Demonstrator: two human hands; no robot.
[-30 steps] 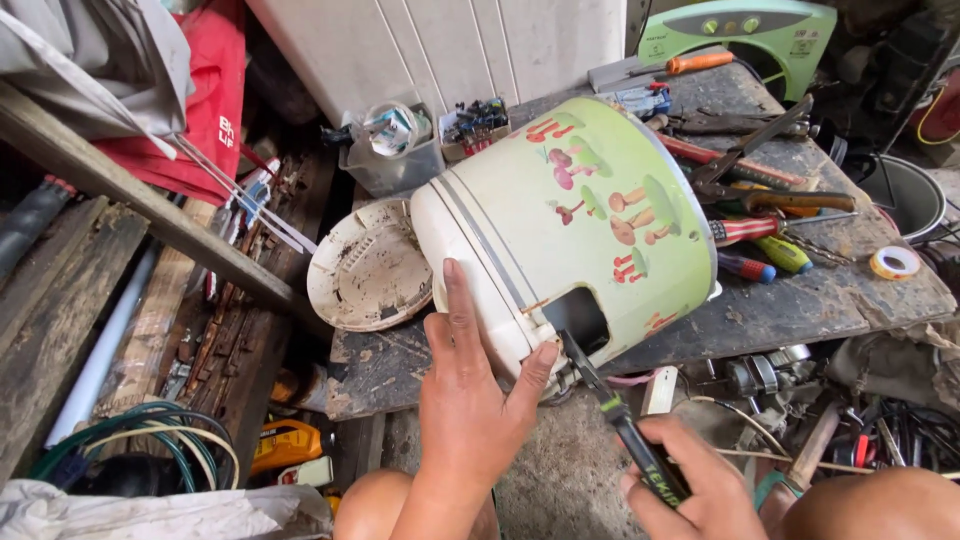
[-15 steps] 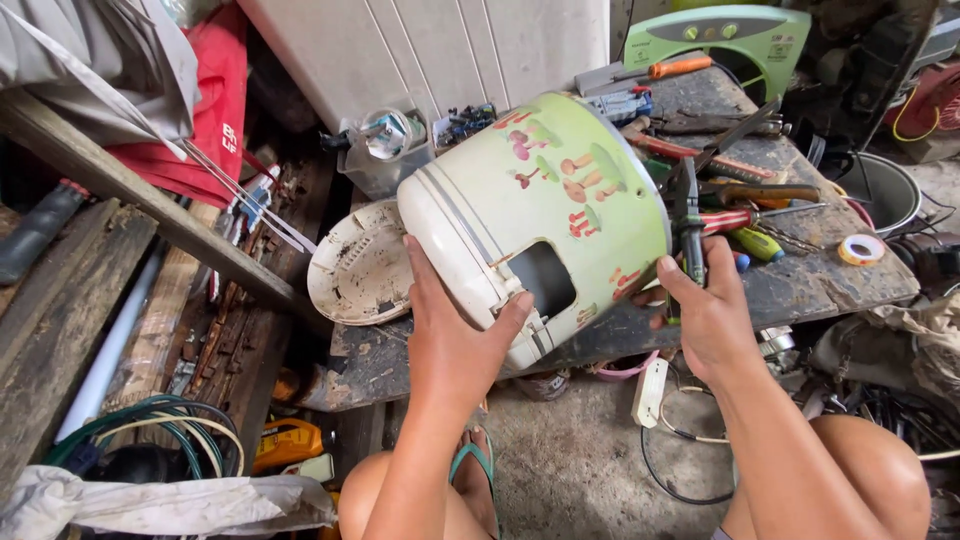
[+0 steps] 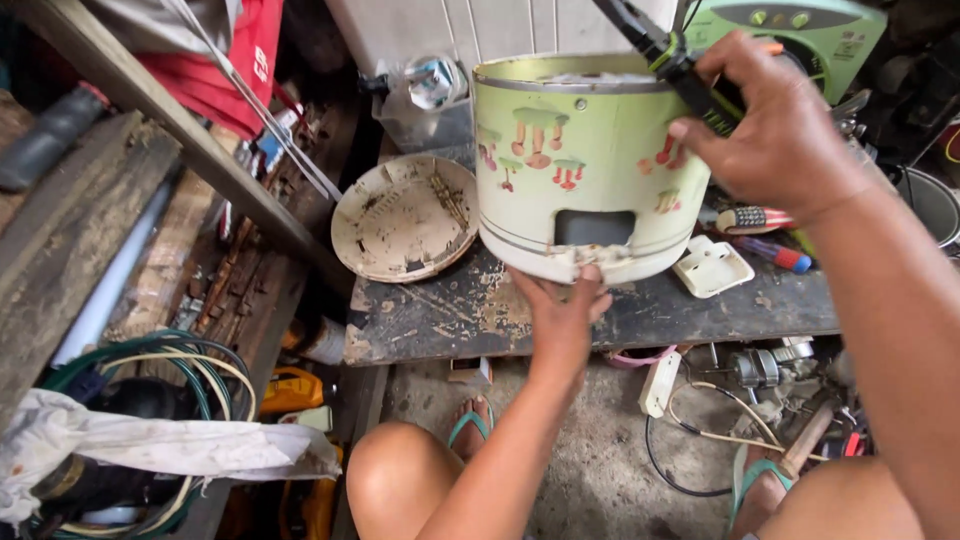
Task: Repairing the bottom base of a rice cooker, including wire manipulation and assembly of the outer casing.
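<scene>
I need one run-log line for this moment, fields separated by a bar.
left hand: grips cooker body at lower edge | right hand: holds screwdriver above rim | cooker body: upright on workbench

A cluttered workshop corner, seen from above in soft, even daylight. A dark, scuffed desk (image 3: pixel 600 310) of worn board spanned the middle, its surface scratched and stained. Below it lay a bare grey concrete floor (image 3: pixel 590 470). A white ribbed panel (image 3: pixel 480 30) closed off the back. At left, weathered wooden planks (image 3: pixel 70 230) and a slanted timber beam (image 3: pixel 190 140) ran diagonally, beside a pale pipe (image 3: pixel 115 285). A red cloth (image 3: pixel 235 60) hung over the beam. Coiled green and yellow cables (image 3: pixel 180 365) and a crumpled white sheet (image 3: pixel 150 445) filled the lower left. A green appliance housing (image 3: pixel 830 30) stood at upper right.
</scene>
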